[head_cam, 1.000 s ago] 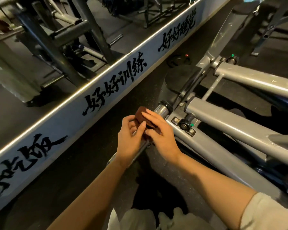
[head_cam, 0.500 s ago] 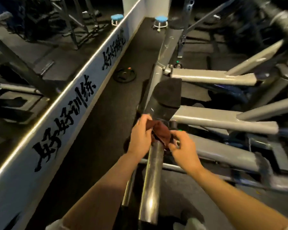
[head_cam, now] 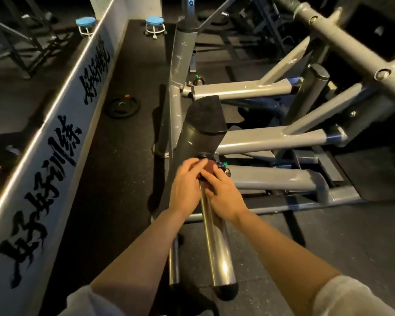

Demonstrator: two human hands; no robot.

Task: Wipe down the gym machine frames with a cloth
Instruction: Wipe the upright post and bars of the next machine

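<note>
A small dark red-brown cloth (head_cam: 208, 168) is bunched on the far end of a shiny chrome bar (head_cam: 217, 245) of the grey gym machine frame (head_cam: 265, 142). My left hand (head_cam: 186, 188) wraps the bar's left side with its fingers pressing the cloth. My right hand (head_cam: 222, 192) lies over the bar from the right, fingers also on the cloth. Most of the cloth is hidden under both hands. A black collar (head_cam: 206, 155) sits just beyond the cloth.
A white low wall with black brush lettering (head_cam: 62, 142) runs along the left. A black weight plate (head_cam: 121, 107) lies on the dark floor. Two blue stools (head_cam: 155, 23) stand at the far end. Grey frame tubes (head_cam: 342, 46) cross on the right.
The view swung so the chrome bar now runs straight away from me. Both hands closed tighter together over the cloth, which was more spread out half a second ago.
</note>
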